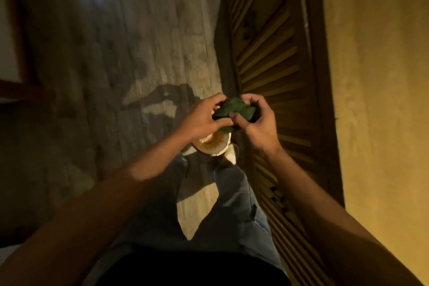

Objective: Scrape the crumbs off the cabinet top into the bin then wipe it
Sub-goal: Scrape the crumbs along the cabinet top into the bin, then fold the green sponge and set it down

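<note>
fingers point(210, 105) of both hands are curled round a crumpled green cloth point(234, 109), which sits bunched between the two palms in front of the person's body. left hand point(204, 118) grips the cloth's left side, its fingertips bent over the upper edge and its thumb tucked beneath; right hand point(257, 121) pinches the right side, fingers folded inward over the fabric. directly under the hands, and partly covered by them, stands a small round pale bin point(214, 145) on the wooden floor point(139, 42), with orange-brown crumbs showing inside its rim. the person's legs in blue jeans point(232, 204) reach down toward it, and a light shoe point(232, 154) lies just beside the bin's right edge. to the right rises a dark wooden cabinet with slatted doors point(267, 65), and its yellowish cabinet top point(376, 88) runs along the right side of the view, well apart from the cloth; whether crumbs lie on it cannot be told in the dim, blurred light
</note>
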A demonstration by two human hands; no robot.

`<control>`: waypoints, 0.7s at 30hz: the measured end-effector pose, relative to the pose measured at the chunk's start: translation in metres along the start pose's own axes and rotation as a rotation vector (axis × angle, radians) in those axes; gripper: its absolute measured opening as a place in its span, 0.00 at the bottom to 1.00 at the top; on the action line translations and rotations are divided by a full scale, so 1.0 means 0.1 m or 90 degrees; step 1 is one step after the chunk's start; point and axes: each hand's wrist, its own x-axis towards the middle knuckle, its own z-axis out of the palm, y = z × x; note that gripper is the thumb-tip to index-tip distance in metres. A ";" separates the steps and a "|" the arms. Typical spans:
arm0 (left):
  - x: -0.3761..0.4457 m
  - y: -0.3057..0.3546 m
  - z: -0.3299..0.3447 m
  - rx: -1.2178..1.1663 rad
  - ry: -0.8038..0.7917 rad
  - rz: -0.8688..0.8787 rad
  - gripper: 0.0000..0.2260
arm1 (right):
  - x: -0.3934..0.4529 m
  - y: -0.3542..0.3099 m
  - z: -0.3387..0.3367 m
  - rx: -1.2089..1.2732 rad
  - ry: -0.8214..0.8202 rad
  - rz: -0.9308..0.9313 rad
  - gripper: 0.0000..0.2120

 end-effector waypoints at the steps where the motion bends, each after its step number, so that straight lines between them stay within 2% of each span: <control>1: -0.02 0.22 -0.07 -0.028 -0.001 0.004 0.15 | -0.07 -0.18 -0.09 0.030 0.023 0.000 0.22; 4: -0.09 0.79 -0.19 -0.157 -0.006 0.008 0.15 | -0.26 -0.68 -0.36 0.132 0.061 -0.017 0.21; 7: -0.17 1.30 -0.20 -0.264 -0.030 0.006 0.15 | -0.43 -1.08 -0.61 0.158 0.093 -0.069 0.18; 11: -0.12 1.83 -0.14 -0.367 -0.056 -0.011 0.14 | -0.56 -1.41 -0.92 0.188 0.182 -0.129 0.21; 15: 0.12 2.25 0.01 -0.376 -0.055 -0.035 0.21 | -0.54 -1.52 -1.19 0.326 0.212 -0.113 0.26; 17: 0.26 2.43 0.07 -0.370 -0.031 -0.039 0.20 | -0.48 -1.57 -1.31 0.360 0.203 -0.078 0.22; 21: 0.57 2.69 0.15 -0.342 0.025 -0.038 0.12 | -0.24 -1.61 -1.50 0.331 0.208 -0.038 0.12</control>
